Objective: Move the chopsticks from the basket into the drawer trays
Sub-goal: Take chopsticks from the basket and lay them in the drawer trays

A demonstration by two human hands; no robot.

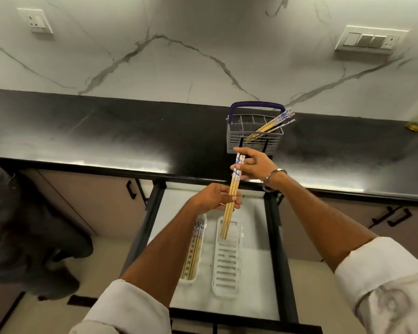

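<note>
A bundle of wooden chopsticks (232, 196) with blue-and-white tops hangs almost upright over the open drawer. My right hand (253, 166) pinches its patterned top end and my left hand (215, 197) grips its middle. The lower tips reach into the right white slotted tray (227, 266). The left white tray (192, 280) holds several chopsticks (195, 247) lying lengthwise. On the black counter stands a grey basket (255, 137) with a purple handle, and several more chopsticks (272, 125) lean out of it to the right.
The open drawer (251, 227) has a white liner and black frame rails on both sides. The black countertop (106, 133) runs left and right under a marble wall with sockets. Cabinet doors with black handles (130, 189) flank the drawer. Someone in dark clothing (22, 225) is at the left.
</note>
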